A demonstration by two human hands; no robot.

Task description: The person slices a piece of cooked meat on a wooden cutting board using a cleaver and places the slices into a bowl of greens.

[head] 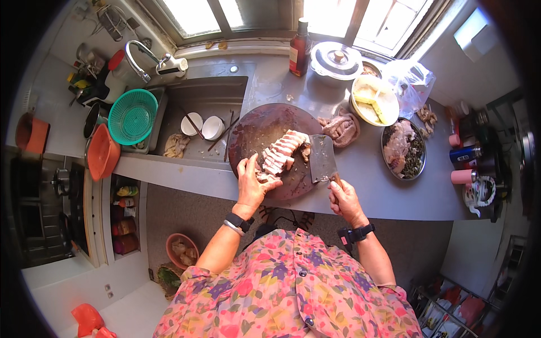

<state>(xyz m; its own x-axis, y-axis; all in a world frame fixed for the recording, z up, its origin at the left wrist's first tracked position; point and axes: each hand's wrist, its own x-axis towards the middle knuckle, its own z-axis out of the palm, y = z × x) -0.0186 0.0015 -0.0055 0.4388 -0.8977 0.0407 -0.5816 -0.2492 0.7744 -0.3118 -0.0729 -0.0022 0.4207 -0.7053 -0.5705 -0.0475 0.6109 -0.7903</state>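
Sliced cooked meat (281, 153) lies in a row on a round chopping board (253, 122). My left hand (252, 181) rests at the near left end of the slices, fingers spread around it. In my right hand (344, 200) is the wooden handle of a cleaver (323, 158), its wide blade lying over the board's right edge, right of the meat. Beyond the blade sits a crumpled pinkish cloth (341, 128). An oval metal dish (403, 148) with meat and dark chopped greens stands farther right.
Left of the board is a steel sink (203, 95) with two white bowls (212, 128) and chopsticks. A green colander (133, 116) stands beside it. Behind are a red bottle (299, 50), a lidded pot (336, 63), a divided container (375, 100) and a plastic bag (410, 84).
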